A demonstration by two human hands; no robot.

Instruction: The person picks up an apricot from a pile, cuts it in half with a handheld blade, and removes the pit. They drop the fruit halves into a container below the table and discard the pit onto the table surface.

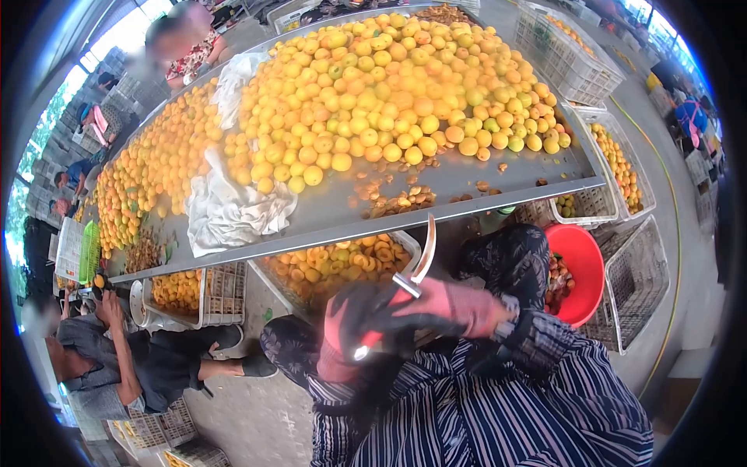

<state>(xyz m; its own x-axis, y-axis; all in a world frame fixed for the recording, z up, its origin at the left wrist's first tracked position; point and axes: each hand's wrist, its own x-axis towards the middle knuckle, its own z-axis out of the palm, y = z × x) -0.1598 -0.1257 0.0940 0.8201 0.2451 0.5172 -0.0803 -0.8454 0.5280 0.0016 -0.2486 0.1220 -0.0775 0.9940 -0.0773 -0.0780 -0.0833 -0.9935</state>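
Both of my hands are in pink and black gloves, close together over my lap and partly blurred. My right hand [447, 307] grips a curved-blade knife [426, 253], its blade pointing up toward the table edge and its grip mostly hidden. Beside it, my left hand [340, 335] is closed, with a red piece and a bright spot showing at it; I cannot tell what it holds. Just beyond lies a crate of halved apricots [342, 265]. Whole apricots [366, 93] are heaped on the metal table [327, 204], with loose pits [397, 194] near its edge.
White cloths [233, 206] lie among the fruit. To my right are a red basin [583, 272] with dark reddish pieces inside and plastic crates [634, 280]. At left, a seated person [117, 350] works beside a crate of apricots [222, 292]. Another person [191, 50] is across the table.
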